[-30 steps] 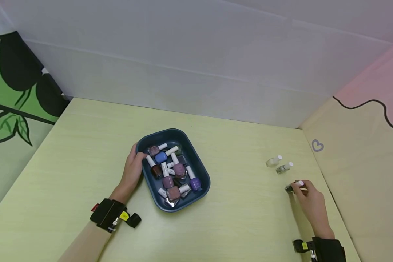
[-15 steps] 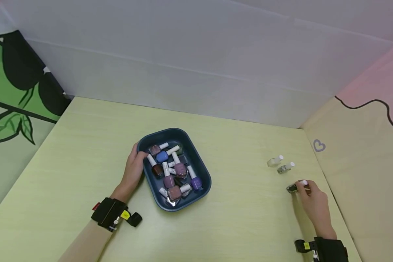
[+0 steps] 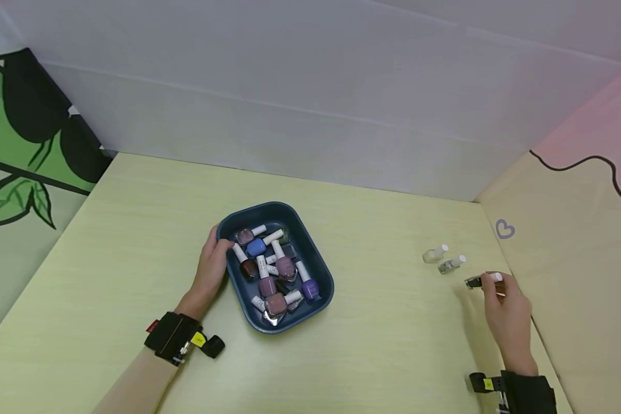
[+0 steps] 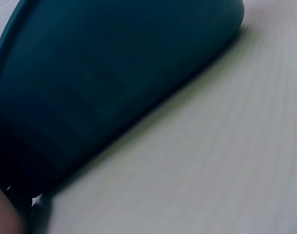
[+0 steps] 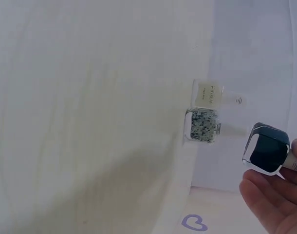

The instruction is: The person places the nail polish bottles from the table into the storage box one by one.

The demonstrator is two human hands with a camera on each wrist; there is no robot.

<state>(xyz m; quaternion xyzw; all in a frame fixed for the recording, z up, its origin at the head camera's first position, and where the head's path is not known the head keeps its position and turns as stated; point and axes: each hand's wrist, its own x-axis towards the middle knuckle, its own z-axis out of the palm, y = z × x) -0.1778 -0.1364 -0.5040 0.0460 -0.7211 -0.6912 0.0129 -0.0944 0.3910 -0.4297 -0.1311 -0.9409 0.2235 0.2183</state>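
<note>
My left hand [image 3: 207,276] grips the left side of a dark blue plastic tray [image 3: 315,247], its thumb over the rim. Several nail polish bottles lie heaped inside, among them a blue one [image 3: 256,248] and a purple one [image 3: 309,290]. My right hand [image 3: 511,316] holds a dark nail polish bottle [image 5: 269,148] by its white cap, just off the table at the right. Beyond it lie two more bottles on their sides, a pale clear one [image 5: 208,93] and a speckled one [image 5: 203,125]. The left wrist view shows mostly the tray's outer wall [image 4: 114,73].
A pale yellow wooden table [image 3: 383,322] bears everything. White sheeting [image 3: 300,115] rises along its back edge, and a cream and pink panel [image 3: 574,253] stands close beside my right hand. A green and black patterned panel [image 3: 31,172] is at the left.
My right hand has moved the dark nail polish bottle a little right and away from me, towards the two lying bottles. The left hand and the tray stay in place.
</note>
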